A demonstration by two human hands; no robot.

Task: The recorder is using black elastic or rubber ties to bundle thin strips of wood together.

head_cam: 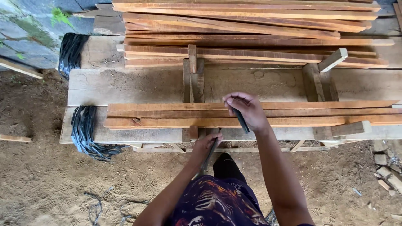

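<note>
My right hand (pixel 247 109) is closed around a dark slim tool (pixel 240 119), held over three long reddish wooden slats (pixel 318 113) that lie side by side across a workbench. My left hand (pixel 204 147) is lower, just below the bench's front edge, gripping a thin dark strip (pixel 210 154) that points up toward the slats. My dark patterned clothing fills the bottom of the view.
The workbench (pixel 138 86) is made of wide pale planks. A pile of long reddish slats (pixel 251 29) lies at the back. Bundles of black strapping (pixel 86 132) hang off the left end. Small wooden jig blocks (pixel 333 60) stand on the bench. Sandy ground with wood scraps (pixel 387 173) lies at the right.
</note>
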